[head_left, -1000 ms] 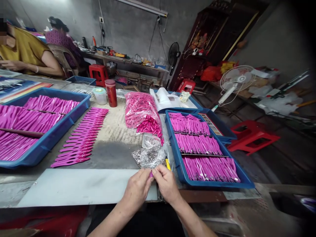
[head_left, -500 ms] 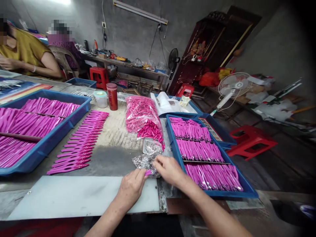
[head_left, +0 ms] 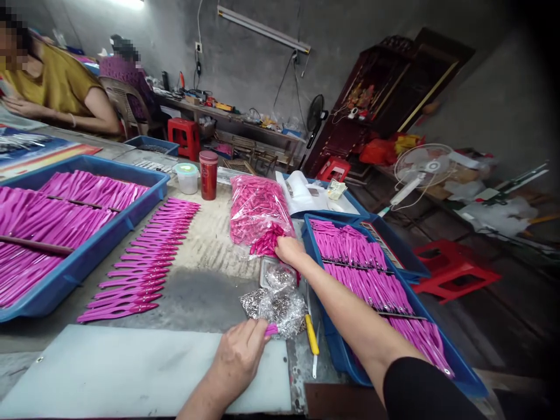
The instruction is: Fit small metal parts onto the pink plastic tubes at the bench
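Note:
My left hand (head_left: 238, 359) rests on a pale grey mat (head_left: 131, 367) at the table's near edge, pinching a small pink plastic piece (head_left: 271, 329). My right hand (head_left: 287, 249) is stretched forward to the open mouth of a clear bag of pink plastic parts (head_left: 258, 213), fingers curled among the spilled pieces. Whether it grips one is hidden. Between my hands lie a crinkled clear bag of small metal bits (head_left: 275, 303) and a small clear tray (head_left: 280, 274).
A blue tray (head_left: 332, 350) of pink pieces lies under my right arm; another blue tray (head_left: 100, 239) is at left, with a row of pink pieces (head_left: 144, 262) beside it. A yellow-handled tool (head_left: 311, 335), a red tin (head_left: 209, 175) and a lidded cup (head_left: 187, 178) are there. Two people sit far left.
My right hand left the left hand, passed over the bag of metal bits and reached forward to the bag of pink parts. The left hand stayed, still pinching the pink piece.

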`<state>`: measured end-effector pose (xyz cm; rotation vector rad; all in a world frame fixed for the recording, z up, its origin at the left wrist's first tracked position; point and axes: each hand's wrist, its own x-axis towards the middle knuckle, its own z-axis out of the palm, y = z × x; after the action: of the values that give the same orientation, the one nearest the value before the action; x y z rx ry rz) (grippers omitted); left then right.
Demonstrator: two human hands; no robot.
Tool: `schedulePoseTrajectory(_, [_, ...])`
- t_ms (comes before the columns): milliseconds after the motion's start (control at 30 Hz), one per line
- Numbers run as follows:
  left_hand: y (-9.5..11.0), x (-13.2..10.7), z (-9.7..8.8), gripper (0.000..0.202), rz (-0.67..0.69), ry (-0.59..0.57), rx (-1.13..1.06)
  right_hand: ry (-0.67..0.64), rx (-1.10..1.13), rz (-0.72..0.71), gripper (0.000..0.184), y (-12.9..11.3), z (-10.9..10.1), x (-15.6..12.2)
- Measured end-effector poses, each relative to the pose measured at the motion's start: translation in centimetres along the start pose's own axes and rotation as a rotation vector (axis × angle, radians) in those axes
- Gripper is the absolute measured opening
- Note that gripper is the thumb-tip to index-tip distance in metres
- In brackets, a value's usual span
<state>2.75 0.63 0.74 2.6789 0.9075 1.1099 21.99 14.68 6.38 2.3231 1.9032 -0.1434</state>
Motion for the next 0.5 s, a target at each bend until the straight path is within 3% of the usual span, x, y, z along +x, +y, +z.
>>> schedulePoseTrajectory(500, [-0.2, -0.6, 0.6, 0.015, 0.001, -0.027, -0.019, 0.011, 0.052, 0.021, 0.028, 0.4, 0.9, 0.0])
